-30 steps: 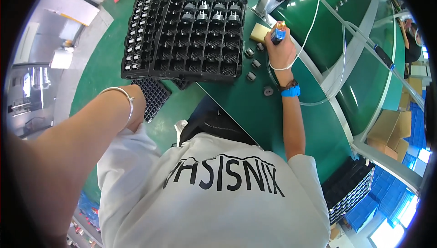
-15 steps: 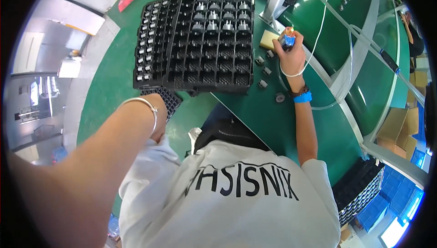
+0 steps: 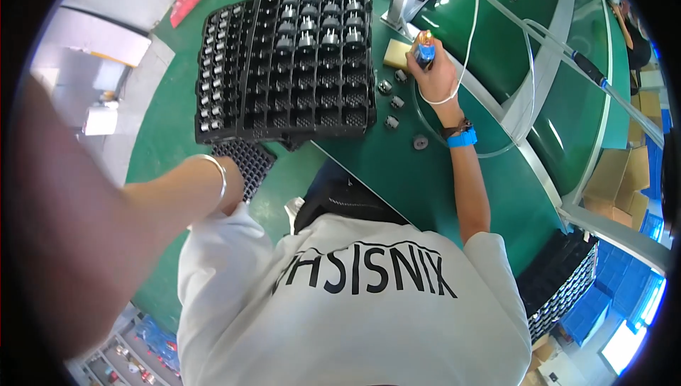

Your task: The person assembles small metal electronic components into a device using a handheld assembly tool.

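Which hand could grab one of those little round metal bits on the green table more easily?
Probably the right hand: it holds a small blue tool beside the loose round metal parts. The left hand is down off the green table's edge.

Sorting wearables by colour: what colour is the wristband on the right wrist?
Bright blue: the wristband sits just below the right hand, clearest in the head view.

brown cardboard boxes (image 3: 624, 191) stacked far right

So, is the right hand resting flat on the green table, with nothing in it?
No, the right hand is raised and closed around a small blue tool above the green table.
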`<action>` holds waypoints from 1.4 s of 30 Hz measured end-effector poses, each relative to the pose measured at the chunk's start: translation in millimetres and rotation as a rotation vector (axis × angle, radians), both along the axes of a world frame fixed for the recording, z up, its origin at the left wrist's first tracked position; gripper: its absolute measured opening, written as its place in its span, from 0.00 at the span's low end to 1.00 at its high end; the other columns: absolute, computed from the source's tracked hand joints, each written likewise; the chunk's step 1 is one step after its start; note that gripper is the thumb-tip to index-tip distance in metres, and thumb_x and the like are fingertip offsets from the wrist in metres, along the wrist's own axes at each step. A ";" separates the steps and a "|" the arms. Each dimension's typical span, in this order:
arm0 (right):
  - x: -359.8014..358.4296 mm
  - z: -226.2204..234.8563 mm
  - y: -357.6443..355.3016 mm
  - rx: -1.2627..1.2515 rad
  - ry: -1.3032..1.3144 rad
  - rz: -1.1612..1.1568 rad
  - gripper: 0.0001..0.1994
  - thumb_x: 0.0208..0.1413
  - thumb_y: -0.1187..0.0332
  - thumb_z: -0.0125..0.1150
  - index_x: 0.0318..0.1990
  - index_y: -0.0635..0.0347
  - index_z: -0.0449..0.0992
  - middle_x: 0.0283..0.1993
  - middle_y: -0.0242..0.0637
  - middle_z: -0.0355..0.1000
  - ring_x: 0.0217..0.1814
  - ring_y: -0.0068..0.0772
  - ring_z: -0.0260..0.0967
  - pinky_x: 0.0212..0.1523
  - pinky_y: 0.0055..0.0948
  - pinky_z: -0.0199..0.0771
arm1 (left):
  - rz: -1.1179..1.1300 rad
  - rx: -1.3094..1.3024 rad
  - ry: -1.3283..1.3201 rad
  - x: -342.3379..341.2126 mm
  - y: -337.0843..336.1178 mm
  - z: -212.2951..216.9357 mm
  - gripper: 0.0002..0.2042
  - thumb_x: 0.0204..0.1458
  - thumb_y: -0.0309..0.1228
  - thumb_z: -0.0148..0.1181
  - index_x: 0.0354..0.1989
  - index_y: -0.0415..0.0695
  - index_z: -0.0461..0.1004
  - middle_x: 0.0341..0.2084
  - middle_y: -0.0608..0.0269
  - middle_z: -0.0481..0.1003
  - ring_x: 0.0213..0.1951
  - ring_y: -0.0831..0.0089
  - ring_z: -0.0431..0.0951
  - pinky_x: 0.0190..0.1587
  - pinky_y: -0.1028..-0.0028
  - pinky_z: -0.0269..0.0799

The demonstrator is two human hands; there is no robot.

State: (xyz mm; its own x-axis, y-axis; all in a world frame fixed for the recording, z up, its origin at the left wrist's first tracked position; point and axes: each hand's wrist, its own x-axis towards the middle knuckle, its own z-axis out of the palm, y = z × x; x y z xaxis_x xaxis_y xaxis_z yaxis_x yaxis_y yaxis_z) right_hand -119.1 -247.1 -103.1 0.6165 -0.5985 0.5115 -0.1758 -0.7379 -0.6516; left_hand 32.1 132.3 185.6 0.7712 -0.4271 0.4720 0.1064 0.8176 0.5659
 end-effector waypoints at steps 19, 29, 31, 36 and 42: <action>-8.1 8.6 -7.2 -0.003 0.018 -0.092 0.13 0.46 0.65 0.61 0.37 0.58 0.68 0.23 0.44 0.70 0.24 0.48 0.70 0.23 0.37 0.69 | -0.535 0.655 0.330 -130.3 -137.8 -157.5 0.18 0.49 0.28 0.52 0.49 0.39 0.60 0.42 0.53 0.68 0.42 0.75 0.68 0.46 0.77 0.63; -4.7 -3.3 -49.4 -0.010 -0.203 -0.222 0.14 0.45 0.66 0.62 0.37 0.62 0.69 0.28 0.47 0.70 0.28 0.48 0.69 0.28 0.33 0.69 | -0.589 0.926 0.290 -141.9 -146.4 -168.9 0.13 0.43 0.14 0.43 0.36 0.37 0.71 0.33 0.57 0.72 0.34 0.73 0.70 0.38 0.78 0.67; -8.3 -10.3 -87.5 0.036 -0.205 -0.259 0.13 0.47 0.65 0.60 0.37 0.63 0.69 0.27 0.47 0.69 0.27 0.48 0.69 0.28 0.33 0.69 | -0.566 0.972 0.234 -138.0 -144.1 -167.6 0.11 0.50 0.20 0.47 0.42 0.35 0.70 0.35 0.55 0.72 0.37 0.72 0.71 0.40 0.76 0.67; -21.0 -30.9 -175.1 -0.299 -0.074 -0.510 0.14 0.50 0.60 0.58 0.39 0.58 0.69 0.28 0.48 0.71 0.30 0.51 0.71 0.27 0.41 0.70 | -0.577 0.814 0.250 -125.5 -139.9 -170.5 0.16 0.50 0.22 0.50 0.50 0.36 0.67 0.41 0.54 0.73 0.41 0.74 0.72 0.48 0.75 0.67; -43.3 -52.0 -223.4 -0.632 0.029 -0.495 0.17 0.50 0.61 0.58 0.44 0.60 0.66 0.32 0.47 0.72 0.35 0.44 0.71 0.34 0.37 0.73 | -0.460 0.751 0.071 -112.9 -149.2 -176.1 0.14 0.50 0.21 0.52 0.46 0.37 0.66 0.43 0.55 0.72 0.43 0.76 0.72 0.47 0.76 0.66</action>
State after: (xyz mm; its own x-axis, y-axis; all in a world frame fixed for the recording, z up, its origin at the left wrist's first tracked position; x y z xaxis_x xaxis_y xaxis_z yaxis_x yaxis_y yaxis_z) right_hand -162.4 -470.5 -155.2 0.3734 -0.4082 0.8330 -0.5898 -0.7976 -0.1265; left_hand -80.8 -17.0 9.5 0.4634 -0.8804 -0.1007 0.3888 0.0999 0.9159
